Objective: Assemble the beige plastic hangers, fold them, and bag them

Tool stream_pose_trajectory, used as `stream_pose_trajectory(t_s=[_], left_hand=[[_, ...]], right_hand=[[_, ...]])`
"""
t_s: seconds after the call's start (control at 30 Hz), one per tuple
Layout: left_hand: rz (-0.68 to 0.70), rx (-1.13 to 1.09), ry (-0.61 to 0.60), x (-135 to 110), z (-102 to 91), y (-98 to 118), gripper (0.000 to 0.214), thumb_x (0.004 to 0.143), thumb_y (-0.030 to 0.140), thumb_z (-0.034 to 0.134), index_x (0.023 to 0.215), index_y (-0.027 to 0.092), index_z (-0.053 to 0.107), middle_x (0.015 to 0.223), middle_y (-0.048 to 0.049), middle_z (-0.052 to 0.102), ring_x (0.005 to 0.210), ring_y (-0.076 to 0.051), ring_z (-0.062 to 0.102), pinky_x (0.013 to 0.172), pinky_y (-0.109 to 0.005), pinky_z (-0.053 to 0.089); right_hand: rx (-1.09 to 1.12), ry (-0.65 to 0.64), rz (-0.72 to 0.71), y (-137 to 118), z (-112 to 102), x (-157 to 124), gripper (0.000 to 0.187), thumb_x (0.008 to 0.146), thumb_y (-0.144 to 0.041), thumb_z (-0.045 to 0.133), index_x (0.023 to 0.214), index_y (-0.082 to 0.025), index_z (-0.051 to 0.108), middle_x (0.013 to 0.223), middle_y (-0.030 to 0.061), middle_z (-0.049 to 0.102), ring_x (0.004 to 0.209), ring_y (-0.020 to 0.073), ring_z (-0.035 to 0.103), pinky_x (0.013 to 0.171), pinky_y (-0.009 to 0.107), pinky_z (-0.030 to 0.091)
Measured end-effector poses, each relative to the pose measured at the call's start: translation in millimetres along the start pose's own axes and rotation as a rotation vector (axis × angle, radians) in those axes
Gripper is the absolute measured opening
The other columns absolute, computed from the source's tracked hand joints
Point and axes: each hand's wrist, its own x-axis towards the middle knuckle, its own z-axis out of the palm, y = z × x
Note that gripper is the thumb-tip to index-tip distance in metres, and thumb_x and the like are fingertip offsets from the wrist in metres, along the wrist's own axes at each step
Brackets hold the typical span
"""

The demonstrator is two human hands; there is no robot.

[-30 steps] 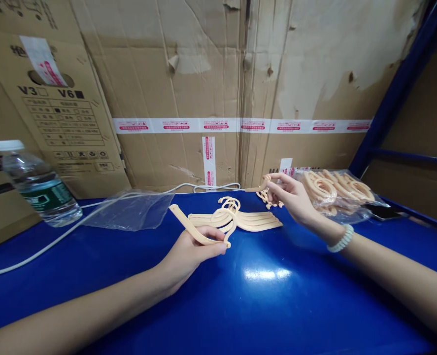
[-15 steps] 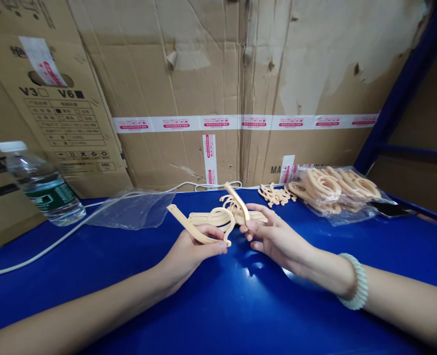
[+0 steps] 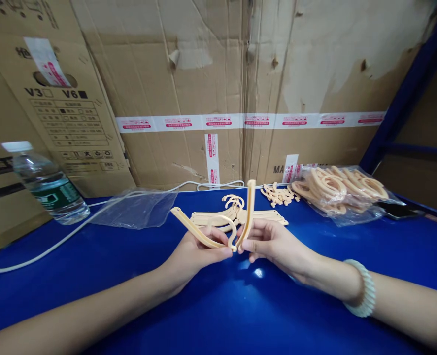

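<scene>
My left hand (image 3: 198,251) pinches a cream plastic hanger part with a hook (image 3: 196,229), its arm slanting up to the left. My right hand (image 3: 268,241) pinches a second cream hanger arm (image 3: 248,209) that stands nearly upright. The two pieces meet at their lower ends between my fingertips, forming a V above the blue table (image 3: 218,305). Just behind my hands lies a flat stack of finished cream hangers (image 3: 257,216).
A heap of small cream clips (image 3: 279,194) and a clear bag of hanger parts (image 3: 346,192) lie at the back right. An empty plastic bag (image 3: 135,209), a white cable (image 3: 55,239) and a water bottle (image 3: 46,185) sit at the left. Cardboard boxes (image 3: 218,88) wall the back.
My right hand came back from the clip heap at the back right carrying a hanger arm, and has brought it against the piece in my left hand.
</scene>
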Motion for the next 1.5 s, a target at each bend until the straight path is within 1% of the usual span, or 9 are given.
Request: stream_pose_trajectory(t_s=[0.13,0.23,0.6,0.87,1.0,1.2,1.3,1.4,1.5], left_hand=[[-0.043,0.055,-0.016,-2,0.4,3,0.017,0.063,0.026,0.082,0.072,0.016,0.071,0.077,-0.0025,0.071,0.072,-0.017,0.062,0.071,-0.029,0.045],[-0.066,0.056,-0.017,-4,1.3,6,0.016,0.062,0.025,0.082,0.072,0.017,0.072,0.078,-0.0028,0.073,0.074,-0.018,0.063,0.073,-0.030,0.047],[-0.015,0.052,0.007,-5,3.9,2,0.015,0.060,0.024,0.083,0.069,0.018,0.071,0.073,-0.0023,0.074,0.069,-0.020,0.068,0.069,-0.032,0.052],[-0.001,0.030,0.024,-4,4.0,1,0.015,0.060,0.023,0.082,0.068,0.018,0.070,0.069,-0.0003,0.071,0.066,-0.016,0.063,0.065,-0.028,0.050],[0.063,0.089,0.009,-3,2.7,0,0.011,0.063,0.023,0.079,0.067,0.017,0.071,0.065,0.0009,0.066,0.060,-0.012,0.057,0.060,-0.024,0.044],[0.099,0.140,0.017,-1,2.2,1,0.009,0.065,0.025,0.077,0.068,0.017,0.071,0.064,0.0006,0.065,0.062,-0.013,0.055,0.060,-0.024,0.041],[0.093,0.161,0.029,-3,3.7,4,0.010,0.066,0.026,0.076,0.068,0.018,0.072,0.065,-0.0004,0.066,0.063,-0.014,0.055,0.061,-0.026,0.042],[0.060,0.140,0.077,-4,4.3,6,0.012,0.064,0.027,0.078,0.068,0.018,0.072,0.066,-0.0006,0.066,0.064,-0.015,0.055,0.062,-0.027,0.042],[0.004,0.067,0.125,-4,2.9,4,0.014,0.062,0.027,0.080,0.070,0.018,0.072,0.068,-0.0003,0.065,0.067,-0.016,0.056,0.066,-0.028,0.043]], right_hand=[[-0.046,-0.029,0.011,-2,0,0,0.033,0.063,-0.026,0.088,0.086,-0.013,0.068,0.081,0.0035,0.074,0.067,0.0101,0.066,0.059,0.020,0.055],[-0.057,-0.058,0.014,-3,-1,0,0.032,0.063,-0.024,0.087,0.085,-0.013,0.069,0.077,0.0033,0.074,0.067,0.0113,0.068,0.059,0.021,0.056],[-0.092,-0.053,-0.026,-1,-2,-1,0.023,0.056,-0.010,0.085,0.075,-0.014,0.071,0.065,0.0003,0.074,0.058,0.0102,0.067,0.060,0.021,0.054],[-0.127,0.006,-0.031,0,2,-2,0.030,0.051,-0.022,0.091,0.073,-0.014,0.071,0.069,0.0013,0.075,0.062,0.0118,0.068,0.065,0.024,0.055],[-0.160,0.022,-0.055,1,6,-3,0.031,0.051,-0.025,0.091,0.072,-0.015,0.071,0.071,0.0008,0.075,0.063,0.0124,0.069,0.066,0.025,0.055],[-0.226,0.047,-0.083,3,10,-4,0.034,0.054,-0.030,0.089,0.074,-0.016,0.066,0.068,0.0006,0.073,0.061,0.0121,0.067,0.063,0.024,0.054],[-0.284,0.037,-0.133,3,12,-4,0.032,0.060,-0.033,0.087,0.075,-0.016,0.064,0.068,0.0010,0.071,0.060,0.0130,0.066,0.061,0.025,0.054],[-0.361,0.053,-0.248,-3,7,-3,0.029,0.062,-0.030,0.086,0.075,-0.017,0.064,0.077,0.0018,0.069,0.069,0.0141,0.065,0.064,0.026,0.054],[-0.415,-0.051,-0.330,-24,-10,-2,0.025,0.068,-0.031,0.083,0.078,-0.017,0.064,0.082,0.0014,0.066,0.068,0.0130,0.063,0.060,0.025,0.053]])
